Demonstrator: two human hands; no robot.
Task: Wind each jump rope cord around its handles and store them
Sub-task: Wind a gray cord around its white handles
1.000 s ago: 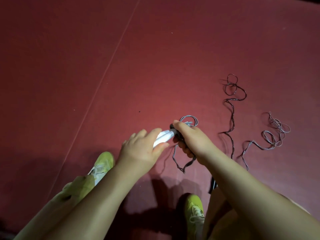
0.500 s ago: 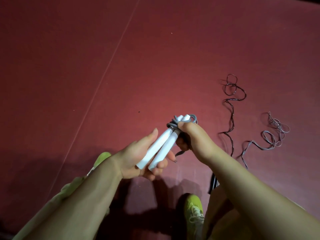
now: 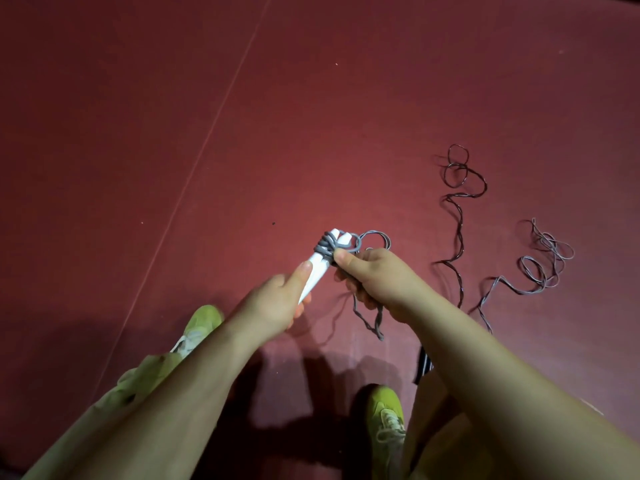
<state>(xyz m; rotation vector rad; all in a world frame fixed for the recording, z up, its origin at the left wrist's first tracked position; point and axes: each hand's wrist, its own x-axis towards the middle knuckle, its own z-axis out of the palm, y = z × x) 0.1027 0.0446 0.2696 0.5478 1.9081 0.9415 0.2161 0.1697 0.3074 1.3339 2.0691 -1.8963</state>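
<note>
My left hand (image 3: 277, 303) grips two white jump rope handles (image 3: 320, 268) held side by side, their tips pointing away from me. A grey cord (image 3: 327, 247) is wrapped in several turns round the far ends of the handles. My right hand (image 3: 377, 278) pinches that cord just beside the wraps, thumb on top. A loose grey loop (image 3: 375, 237) sticks out beyond my right hand, and more slack (image 3: 375, 323) hangs below it.
A dark rope (image 3: 457, 209) lies in loose coils on the red mat (image 3: 311, 116) at the right, with a tangled greyish cord (image 3: 540, 268) further right. A dark handle (image 3: 424, 365) shows under my right forearm. My green shoes (image 3: 386, 417) are at the bottom.
The handles have swung up and turned, so their wrapped ends now point away. More grey cord sits round the handle tips, and my right hand has moved beside the wraps.
</note>
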